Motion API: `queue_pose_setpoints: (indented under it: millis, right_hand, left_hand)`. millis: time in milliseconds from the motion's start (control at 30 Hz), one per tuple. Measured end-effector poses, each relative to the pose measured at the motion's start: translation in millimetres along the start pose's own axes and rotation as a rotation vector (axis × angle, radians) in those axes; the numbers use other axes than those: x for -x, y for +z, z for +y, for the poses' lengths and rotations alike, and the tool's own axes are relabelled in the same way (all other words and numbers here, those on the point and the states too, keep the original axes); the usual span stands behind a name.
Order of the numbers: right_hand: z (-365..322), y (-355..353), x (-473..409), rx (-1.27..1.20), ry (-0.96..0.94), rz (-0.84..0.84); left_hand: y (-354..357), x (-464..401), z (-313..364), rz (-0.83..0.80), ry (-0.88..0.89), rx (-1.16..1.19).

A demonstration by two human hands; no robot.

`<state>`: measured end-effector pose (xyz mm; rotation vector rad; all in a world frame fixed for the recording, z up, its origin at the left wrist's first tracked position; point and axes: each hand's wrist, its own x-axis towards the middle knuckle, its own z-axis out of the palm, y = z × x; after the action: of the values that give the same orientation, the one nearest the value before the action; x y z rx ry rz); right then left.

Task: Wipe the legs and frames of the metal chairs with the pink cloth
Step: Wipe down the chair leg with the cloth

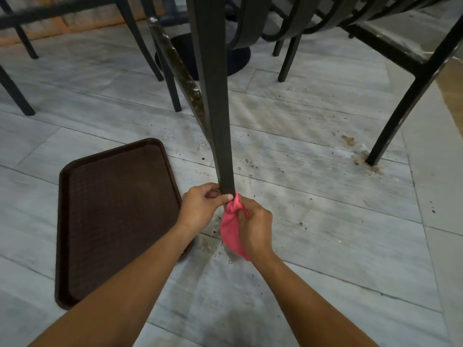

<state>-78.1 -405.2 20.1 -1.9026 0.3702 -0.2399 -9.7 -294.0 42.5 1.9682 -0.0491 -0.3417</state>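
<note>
A dark metal chair leg point(218, 116) runs down the middle of the view to the floor. The pink cloth point(231, 229) is wrapped around the leg's lower end, which it hides. My right hand point(255, 226) grips the cloth from the right. My left hand point(203, 206) pinches the leg just above the cloth, thumb across its front. A second leg point(180, 71) behind it is rusty and flaking. The same chair's right leg point(398, 121) stands on a stained spot.
A brown plastic tray point(112, 216) lies flat on the grey tiled floor at the left, close to my left wrist. More dark chair legs point(150, 53) and a round table base point(235, 58) stand behind. Rust flakes and grit dot the floor point(313, 186).
</note>
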Motion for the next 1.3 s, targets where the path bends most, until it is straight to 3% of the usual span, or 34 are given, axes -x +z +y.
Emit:
queue_pose_setpoints:
  millis: [400,633,833,1000,1167,1300]
  right_hand:
    - [26,4,3,0.124,0.166,-0.090]
    - [22,-1,2,0.191,0.160,-0.119]
    - [19,-6,18,0.178,0.147,0.061]
    - [26,-19,15,0.105,0.305,0.119]
    - [3,-8,13,-0.019,0.265,0.093]
    - [-3,13,9,0.080,0.240,0.140]
  left_hand:
    - [1,1,-1,-0.001,0.025,0.055]
    - [1,-2,-3,-0.020,0.028,0.058]
    - [1,-2,-5,-0.037,0.006,0.043]
    - [0,1,-6,-0.049,-0.013,-0.016]
    - [0,0,-9,-0.048,-0.011,-0.027]
    - [1,-2,-11,-0.050,-0.031,-0.045]
